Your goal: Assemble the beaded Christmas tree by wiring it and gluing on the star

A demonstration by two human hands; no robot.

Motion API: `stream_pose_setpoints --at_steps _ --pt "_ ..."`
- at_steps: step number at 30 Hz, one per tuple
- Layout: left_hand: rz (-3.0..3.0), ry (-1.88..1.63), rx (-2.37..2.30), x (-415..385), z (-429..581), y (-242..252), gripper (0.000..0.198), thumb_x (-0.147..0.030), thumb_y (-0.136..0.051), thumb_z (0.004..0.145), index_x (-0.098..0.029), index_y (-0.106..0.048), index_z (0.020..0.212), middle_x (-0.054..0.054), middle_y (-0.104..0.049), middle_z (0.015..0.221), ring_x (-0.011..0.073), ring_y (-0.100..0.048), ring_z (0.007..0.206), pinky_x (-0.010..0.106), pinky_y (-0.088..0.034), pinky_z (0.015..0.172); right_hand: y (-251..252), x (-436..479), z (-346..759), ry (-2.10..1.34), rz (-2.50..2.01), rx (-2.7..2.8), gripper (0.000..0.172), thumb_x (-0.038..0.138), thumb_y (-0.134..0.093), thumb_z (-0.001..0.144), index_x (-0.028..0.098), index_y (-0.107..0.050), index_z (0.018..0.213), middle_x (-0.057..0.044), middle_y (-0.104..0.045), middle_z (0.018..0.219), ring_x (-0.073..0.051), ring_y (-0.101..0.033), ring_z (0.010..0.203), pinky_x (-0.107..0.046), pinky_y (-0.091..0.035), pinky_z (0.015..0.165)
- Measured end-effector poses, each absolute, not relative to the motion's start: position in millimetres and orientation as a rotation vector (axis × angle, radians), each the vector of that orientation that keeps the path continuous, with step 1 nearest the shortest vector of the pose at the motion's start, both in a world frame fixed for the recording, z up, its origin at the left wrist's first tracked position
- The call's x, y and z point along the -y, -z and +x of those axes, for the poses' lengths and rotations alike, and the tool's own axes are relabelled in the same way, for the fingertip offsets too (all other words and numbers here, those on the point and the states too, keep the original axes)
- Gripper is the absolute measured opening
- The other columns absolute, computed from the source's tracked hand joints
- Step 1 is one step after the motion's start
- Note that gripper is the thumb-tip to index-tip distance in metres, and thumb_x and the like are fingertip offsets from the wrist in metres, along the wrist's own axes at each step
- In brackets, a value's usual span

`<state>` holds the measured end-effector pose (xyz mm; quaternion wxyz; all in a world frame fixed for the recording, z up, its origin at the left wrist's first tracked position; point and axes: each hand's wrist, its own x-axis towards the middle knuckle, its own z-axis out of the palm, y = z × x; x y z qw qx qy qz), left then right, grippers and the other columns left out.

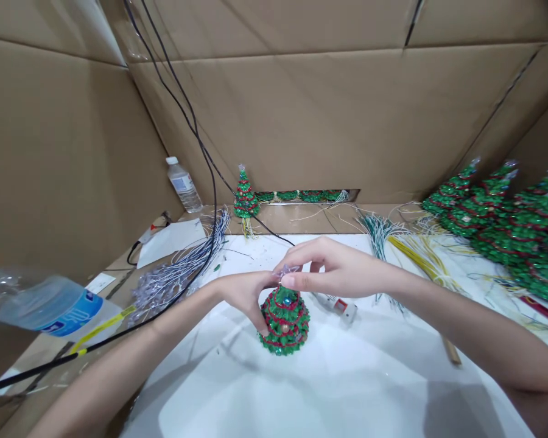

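Note:
A small green Christmas tree (285,325) with red garland stands upright over the white work surface, in front of me. My left hand (251,295) grips its left side, the thumb low on the branches and the other fingers hidden behind. At the top, my right hand (329,267) pinches a clear star (288,271) between thumb and fingers. Whether the star is fixed to the tip cannot be made out. Right behind the tree, a white device with a red switch (342,307) lies on the surface.
Bundled wires with clear stars (164,283) lie at left, near water bottles (185,185) and a black cable (212,182). One decorated tree (245,198) stands at the back. Green wires (379,234), yellow wires (415,258) and several trees (525,225) occupy the right. Cardboard walls (301,121) enclose the table.

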<state>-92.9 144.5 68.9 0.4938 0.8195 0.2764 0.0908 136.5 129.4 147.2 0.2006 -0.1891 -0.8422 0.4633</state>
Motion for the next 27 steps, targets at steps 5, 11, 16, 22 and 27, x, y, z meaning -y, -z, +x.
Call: stream_pose_setpoints --at_steps 5,11,16,22,27 --pt "2.017 -0.220 -0.655 -151.8 -96.2 -66.2 0.085 -0.039 -0.093 0.047 -0.016 -0.062 0.123 0.011 -0.059 0.135 0.0369 -0.047 0.132 0.045 -0.033 0.117 -139.6 -132.2 133.7 -1.308 -0.609 2.311 0.040 0.046 -0.057 0.092 0.013 -0.071 0.108 -0.008 -0.072 0.101 -0.010 -0.062 0.078 -0.018 -0.046 0.058" --pt "1.960 -0.140 -0.512 -166.9 -95.6 -69.6 0.084 -0.048 -0.094 0.045 -0.019 -0.062 0.117 0.009 -0.068 0.117 0.0311 -0.062 0.111 0.040 -0.049 0.102 -136.7 -139.1 149.2 -1.110 -0.751 2.273 0.038 0.044 -0.051 0.095 0.018 -0.065 0.119 -0.008 -0.068 0.111 -0.012 -0.062 0.085 -0.023 -0.050 0.068" --pt "1.907 -0.131 -0.442 -178.9 -92.1 -69.4 0.087 -0.047 -0.096 0.044 -0.019 -0.061 0.118 0.010 -0.066 0.121 0.0304 -0.062 0.113 0.037 -0.051 0.098 -115.2 -143.4 188.3 -0.887 -1.126 2.395 0.038 0.019 -0.047 0.088 0.018 -0.060 0.123 -0.008 -0.066 0.111 -0.015 -0.064 0.090 -0.027 -0.052 0.072" --pt "1.917 -0.115 -0.481 -196.9 -97.1 -64.6 0.085 -0.045 -0.095 0.048 -0.017 -0.060 0.121 0.012 -0.064 0.127 0.0315 -0.059 0.119 0.039 -0.047 0.103 -60.1 -144.3 232.3 -0.390 -1.325 2.777 0.062 0.001 -0.044 0.071 0.020 -0.060 0.128 -0.012 -0.062 0.121 -0.025 -0.059 0.114 -0.041 -0.048 0.094" --pt "2.020 -0.106 -0.616 -205.0 -103.9 -69.1 0.095 -0.046 -0.094 0.048 -0.021 -0.055 0.131 0.011 -0.057 0.139 0.0328 -0.049 0.132 0.040 -0.037 0.113 -25.0 -144.1 244.7 -0.326 -1.296 2.858 0.069 -0.002 -0.045 0.066 0.019 -0.057 0.131 -0.012 -0.061 0.121 -0.026 -0.058 0.114 -0.040 -0.048 0.095"
